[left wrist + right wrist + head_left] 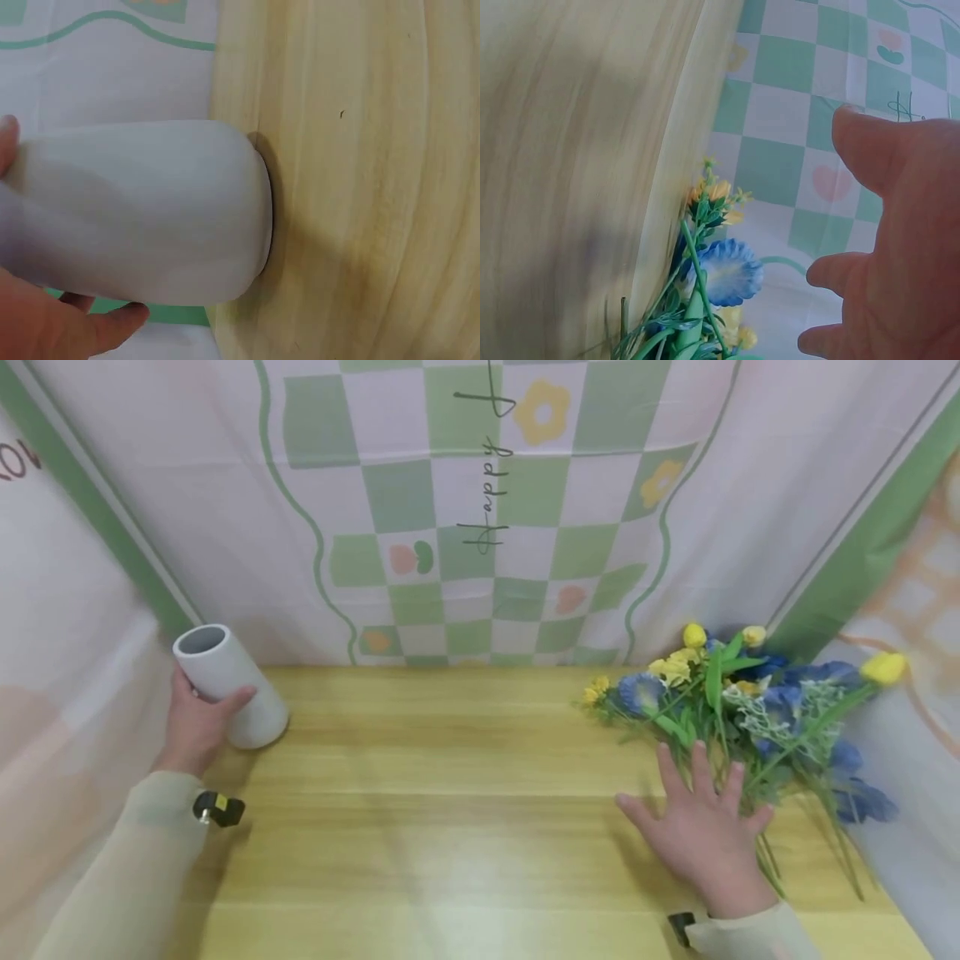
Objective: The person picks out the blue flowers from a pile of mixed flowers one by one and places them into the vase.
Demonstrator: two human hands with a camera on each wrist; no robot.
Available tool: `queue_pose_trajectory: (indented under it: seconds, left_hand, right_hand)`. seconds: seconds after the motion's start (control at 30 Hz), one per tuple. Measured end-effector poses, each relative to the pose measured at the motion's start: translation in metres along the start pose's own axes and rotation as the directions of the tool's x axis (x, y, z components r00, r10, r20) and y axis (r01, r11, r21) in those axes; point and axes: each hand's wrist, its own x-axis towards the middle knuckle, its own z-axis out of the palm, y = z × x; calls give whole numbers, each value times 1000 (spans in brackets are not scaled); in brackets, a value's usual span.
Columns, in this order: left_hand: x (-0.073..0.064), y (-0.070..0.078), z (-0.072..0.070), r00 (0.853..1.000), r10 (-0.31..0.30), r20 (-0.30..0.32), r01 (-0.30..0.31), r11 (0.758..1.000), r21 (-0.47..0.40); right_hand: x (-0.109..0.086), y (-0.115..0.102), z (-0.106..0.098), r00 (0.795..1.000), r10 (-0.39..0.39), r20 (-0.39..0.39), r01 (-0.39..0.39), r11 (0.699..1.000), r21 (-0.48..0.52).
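Observation:
A white cylindrical vase [243,706] stands at the table's back left, its open rim facing up. My left hand [193,722] grips its upper part, with the thumb across the front and other fingers at the far side. In the left wrist view the lower body of the vase [165,214] shows close against the wood. On the right, my right hand [705,835] is held with fingers spread and nothing in them. Just beyond it lies a pile of artificial flowers [720,693], blue and yellow with green stems. Part of this pile, a blue flower [727,271], appears below the hand in the right wrist view.
The wooden table [450,810] has its back edge against a hanging cloth [457,485] with green and white checks. Cloth also hangs at the left and right sides. Several loose stems [840,852] reach toward the table's right edge.

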Motion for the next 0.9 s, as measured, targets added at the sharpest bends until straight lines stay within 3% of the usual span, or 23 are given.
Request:
queue_pose_trajectory:
  seconds: [0.13, 0.3, 0.67, 0.9]
  left_hand:
    - [0, -1, -4, 1000, -4, -12, 5, 998, 68]
    - [-2, -4, -5, 999, -2, 49, -4, 994, 109]
    - [-22, 4, 17, 990, 55, 127, -69, 992, 109]
    - [-25, 8, 33, 983, 79, 165, -93, 993, 78]
  right_hand:
    - [-1, 1, 0, 1000, -13, -18, 13, 1000, -6]
    - [-3, 1, 1, 1000, -20, -14, 20, 1000, -4]
    - [-1, -7, 5, 999, -25, 25, 25, 1000, 6]
    - [0, -9, 10, 999, -31, 32, 30, 1000, 5]
